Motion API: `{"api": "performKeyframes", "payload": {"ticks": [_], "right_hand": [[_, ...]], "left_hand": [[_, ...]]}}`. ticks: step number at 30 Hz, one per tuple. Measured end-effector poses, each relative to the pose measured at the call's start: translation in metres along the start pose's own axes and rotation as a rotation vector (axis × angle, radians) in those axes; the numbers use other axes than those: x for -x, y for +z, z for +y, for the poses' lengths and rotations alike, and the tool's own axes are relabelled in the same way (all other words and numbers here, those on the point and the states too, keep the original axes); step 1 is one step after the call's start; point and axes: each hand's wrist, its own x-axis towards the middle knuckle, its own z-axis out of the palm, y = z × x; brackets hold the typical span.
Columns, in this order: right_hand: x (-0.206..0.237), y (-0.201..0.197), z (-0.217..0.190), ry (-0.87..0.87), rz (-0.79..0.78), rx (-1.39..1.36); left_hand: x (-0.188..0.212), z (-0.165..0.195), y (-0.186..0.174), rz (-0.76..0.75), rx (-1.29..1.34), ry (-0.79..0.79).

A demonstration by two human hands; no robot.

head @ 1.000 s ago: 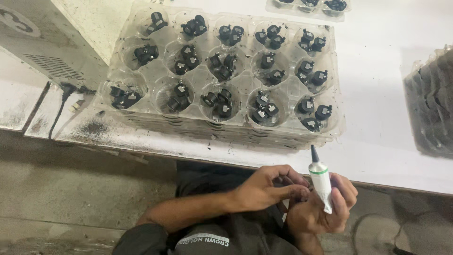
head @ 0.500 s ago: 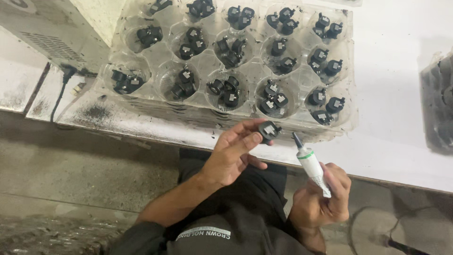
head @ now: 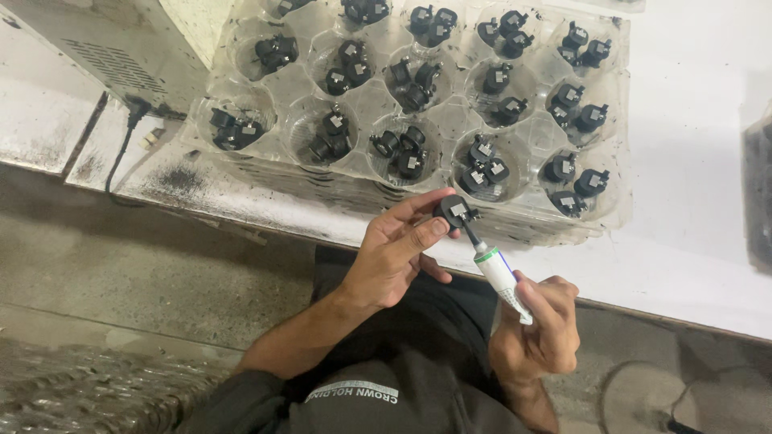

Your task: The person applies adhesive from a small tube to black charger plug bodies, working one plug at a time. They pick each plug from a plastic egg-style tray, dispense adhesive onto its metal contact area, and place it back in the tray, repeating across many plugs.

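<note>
My left hand [head: 394,253] pinches a small black plastic part [head: 454,210] with a pale square patch, just in front of the table's edge. My right hand [head: 537,331] grips a small white tube [head: 500,277] with a green band and a dark nozzle; the nozzle tip touches the underside of the held part. Right behind the hands sits a clear plastic tray [head: 450,120] with round pockets, each holding two or three similar black parts.
The tray rests on a white table [head: 691,209] with a worn front edge. A pale metal box [head: 112,44] with a vent and a black cable [head: 121,149] stands at the left. A dark tray edge [head: 760,193] shows at the right. Concrete floor lies below.
My left hand has turned the black part towards the tube. My right hand has brought the tube's nozzle up against the part, where half a second ago the two were apart.
</note>
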Motion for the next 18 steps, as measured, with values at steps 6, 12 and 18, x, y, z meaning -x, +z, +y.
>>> {"api": "performKeyframes", "payload": {"ticks": [6, 12, 18], "right_hand": [[-0.0013, -0.0027, -0.0002, 0.019, -0.013, 0.028], [-0.0003, -0.0057, 0.0019, -0.001, -0.024, 0.051], [0.0001, -0.0059, 0.0028, -0.015, -0.012, 0.056]], "left_hand": [[0.0004, -0.0010, -0.0021, -0.010, 0.000, 0.006], [-0.0003, -0.0030, -0.0035, 0.003, -0.007, 0.001], [0.0000, -0.0042, -0.0039, 0.007, 0.002, -0.008]]}}
